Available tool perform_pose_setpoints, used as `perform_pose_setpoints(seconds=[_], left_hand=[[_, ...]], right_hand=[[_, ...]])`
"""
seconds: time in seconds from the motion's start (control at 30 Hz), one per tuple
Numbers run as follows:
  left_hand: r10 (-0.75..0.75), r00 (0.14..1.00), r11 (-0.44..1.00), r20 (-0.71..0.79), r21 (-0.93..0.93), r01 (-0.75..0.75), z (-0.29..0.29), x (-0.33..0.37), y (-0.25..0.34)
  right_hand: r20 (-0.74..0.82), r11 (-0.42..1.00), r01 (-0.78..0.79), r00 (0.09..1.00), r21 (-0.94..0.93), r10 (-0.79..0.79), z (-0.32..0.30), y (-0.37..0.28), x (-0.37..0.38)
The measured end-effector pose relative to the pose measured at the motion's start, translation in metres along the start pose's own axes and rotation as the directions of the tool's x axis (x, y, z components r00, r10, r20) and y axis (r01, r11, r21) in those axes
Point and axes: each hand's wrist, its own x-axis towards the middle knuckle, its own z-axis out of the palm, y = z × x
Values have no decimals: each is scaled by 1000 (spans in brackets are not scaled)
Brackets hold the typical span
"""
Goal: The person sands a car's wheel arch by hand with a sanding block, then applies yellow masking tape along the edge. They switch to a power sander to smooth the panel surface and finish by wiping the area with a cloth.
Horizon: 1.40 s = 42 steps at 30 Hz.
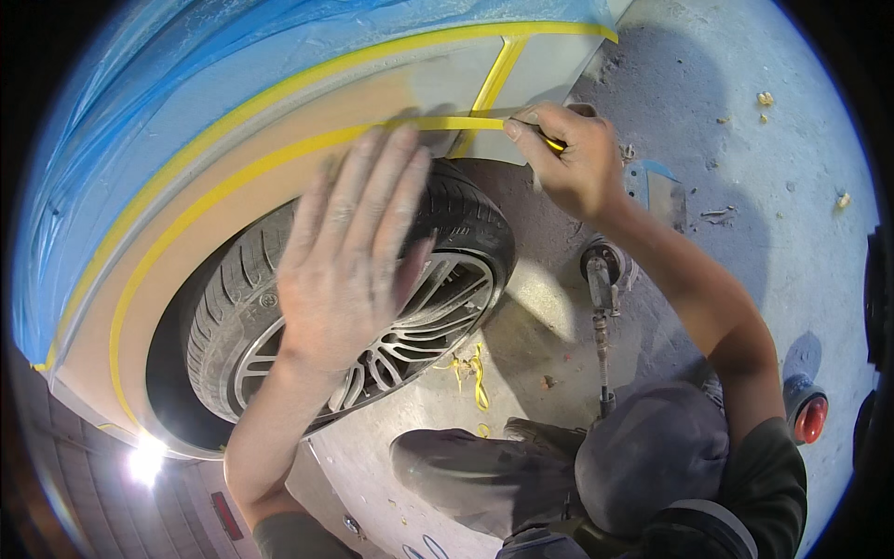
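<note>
Clock positions are taken from the middle of the view. The concrete floor (792, 242) is spread from 1 to 6 o'clock. A curved vehicle panel (307, 112), partly peach-toned, is seen from 8 to 1 o'clock, and blue sheeting (140, 102) is draped beyond it at 10 to 11. A spoked wheel (410, 331) is framed by the arch at 9 o'clock, partly hidden by the left hand (340, 247). That hand is held flat at 10 o'clock, fingers extended and slightly blurred, its fingertips over the lower tape strip (438, 123); how firmly the tape is pressed cannot be told. The right hand (573, 158), at 1 o'clock, is closed, with the strip's end pinched between thumb and finger. A dark-and-yellow object (554, 144), probably the tape roll, is partly enclosed in its grip.

The sheeting's edge is bordered by an upper tape strip (503, 29), and a short cross strip (496, 74) is set at 12 to 1 o'clock. Most of the lower strip, followed from 8 o'clock round to 12, appears to be laid; only the stretch at the right hand seems left unfixed.

A hose-fed power tool (603, 270) is rested at 3 o'clock. Yellow tape scraps (480, 377) are scattered near 6. No container can be made out.
</note>
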Motion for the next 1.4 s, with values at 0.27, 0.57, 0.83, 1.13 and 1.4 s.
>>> perform_pose_setpoints(seconds=[0.27,0.57,0.83,1.13,1.4], left_hand=[[-165,986,954,-37,248,169,-24,-39,-46],[-181,983,946,9,276,171,-24,-38,-41],[-115,993,965,29,239,105,-20,-26,-33],[-28,999,986,35,164,22,-4,-4,-19],[58,997,998,58,18,-59,16,16,3]], right_hand=[[-97,991,131,986,-17,-132,-23,-7,-5],[-95,990,135,986,-38,-138,-29,-6,4],[-12,997,31,999,-67,-32,-6,1,8],[23,998,10,1000,-68,-8,-1,1,3],[90,967,-220,974,131,210,10,-13,-3]])
